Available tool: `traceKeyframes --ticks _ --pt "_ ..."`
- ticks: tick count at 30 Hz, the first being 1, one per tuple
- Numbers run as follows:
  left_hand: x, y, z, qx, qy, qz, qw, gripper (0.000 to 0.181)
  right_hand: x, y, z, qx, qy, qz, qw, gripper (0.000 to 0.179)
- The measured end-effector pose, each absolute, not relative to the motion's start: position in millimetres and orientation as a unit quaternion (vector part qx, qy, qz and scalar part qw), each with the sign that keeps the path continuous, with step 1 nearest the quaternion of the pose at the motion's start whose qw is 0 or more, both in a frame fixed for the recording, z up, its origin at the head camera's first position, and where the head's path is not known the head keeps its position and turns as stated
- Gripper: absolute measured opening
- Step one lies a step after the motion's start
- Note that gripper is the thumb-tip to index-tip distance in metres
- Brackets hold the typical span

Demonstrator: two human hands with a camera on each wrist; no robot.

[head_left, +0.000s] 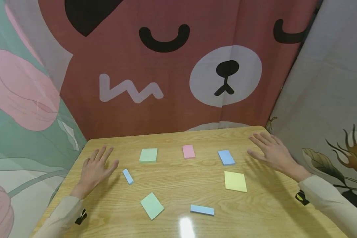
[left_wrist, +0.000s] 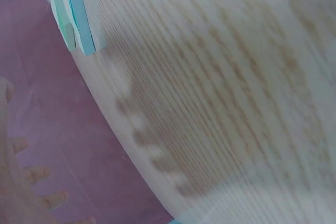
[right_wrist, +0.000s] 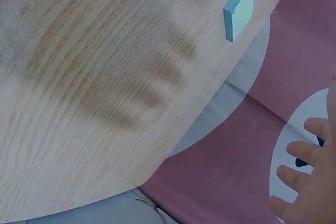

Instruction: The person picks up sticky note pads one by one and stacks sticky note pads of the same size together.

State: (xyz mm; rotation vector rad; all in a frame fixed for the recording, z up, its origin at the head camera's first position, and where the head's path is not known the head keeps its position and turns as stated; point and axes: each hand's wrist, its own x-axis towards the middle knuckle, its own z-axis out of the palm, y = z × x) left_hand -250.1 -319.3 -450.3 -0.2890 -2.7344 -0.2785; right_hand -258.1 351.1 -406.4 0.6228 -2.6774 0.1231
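Observation:
My left hand (head_left: 95, 170) hovers over the table's left side with fingers spread, holding nothing. Closest to it lies a narrow blue sticky-note pad (head_left: 128, 177). On the right, my right hand (head_left: 272, 153) is raised above the table, fingers extended and holding nothing. Left of that hand are a blue sticky-note pad (head_left: 226, 157) and a yellow square pad (head_left: 235, 181). A green pad (head_left: 148, 155) and a pink pad (head_left: 188, 151) lie toward the back. Nearer the front are another green pad (head_left: 152, 206) and a second narrow blue pad (head_left: 202, 210).
The wooden table (head_left: 178, 178) has rounded back corners. Behind it hangs a curtain (head_left: 172, 115) with a bear face; a floral curtain (head_left: 26, 99) is at the left and a pale one (head_left: 330, 92) at the right. Both hands cast shadows on the wood.

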Motion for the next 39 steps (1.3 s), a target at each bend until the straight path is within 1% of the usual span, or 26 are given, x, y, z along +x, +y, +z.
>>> traceKeyframes --ticks 7,15,20,27,34,39 --pt "-249.3 -317.2 -450.0 -0.109 -0.971 -0.103 0.185 0.069 -253.8 347.0 -404.5 0.233 -0.951 0.041 0.199 0.068" --pt "-250.7 -315.1 -450.1 -0.11 -0.973 -0.104 0.174 0.07 -249.7 343.4 -405.0 0.241 -0.952 0.036 0.186 0.069" --pt "-250.8 -312.6 -450.9 -0.111 -0.974 -0.106 0.169 0.071 -251.0 341.1 -407.1 0.251 -0.946 0.01 0.202 0.07" --pt "-251.9 -309.6 -452.1 -0.112 -0.974 -0.111 0.16 0.071 -249.0 335.1 -407.2 0.274 -0.937 0.022 0.216 0.068" --pt "-253.3 -306.3 -449.9 -0.11 -0.979 -0.103 0.139 0.073 -245.0 330.0 -407.8 0.276 -0.939 0.02 0.204 0.07" --pt "-253.0 -303.8 -447.2 -0.107 -0.979 -0.101 0.143 0.072 -243.3 327.3 -409.1 0.276 -0.941 0.027 0.194 0.07"
